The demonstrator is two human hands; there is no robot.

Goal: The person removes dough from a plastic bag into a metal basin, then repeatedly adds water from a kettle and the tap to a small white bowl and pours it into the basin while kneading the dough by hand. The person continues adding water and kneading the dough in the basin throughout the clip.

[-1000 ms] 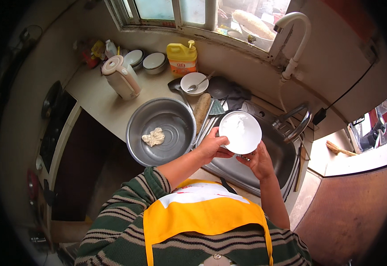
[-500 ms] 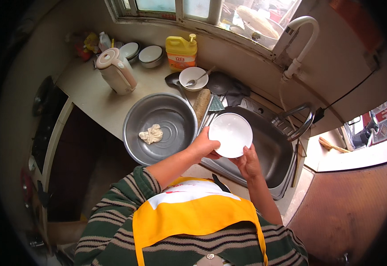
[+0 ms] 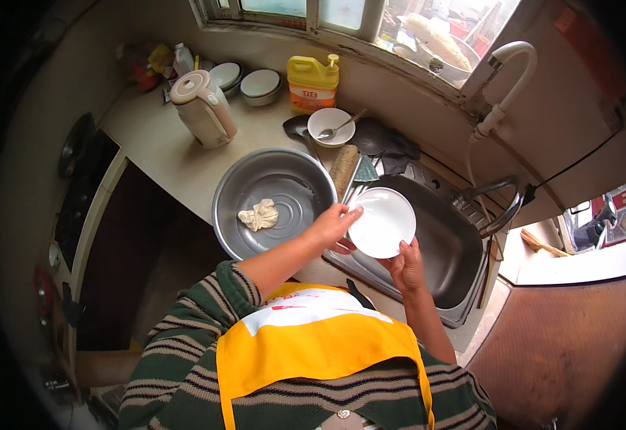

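L hand (image 3: 332, 226) & R hand (image 3: 405, 268) clamped on white dish (image 3: 383, 222); yellow jug (image 3: 311, 72) w/ red-printed orange-white label (image 3: 313, 98).

Bowl (image 3: 382, 225) held over sink (image 3: 446, 244); cloth (image 3: 259, 215) laid in basin (image 3: 302, 183), L of sink; kettle (image 3: 202, 111) set behind basin, jug (image 3: 313, 82) to its R.

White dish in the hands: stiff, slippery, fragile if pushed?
The white dish is probably stiff: its round rim shows no sag between the left hand and the right hand. It may be slippery, since its surface looks smooth. Perhaps fragile: it looks like ceramic, though that is unconfirmed.
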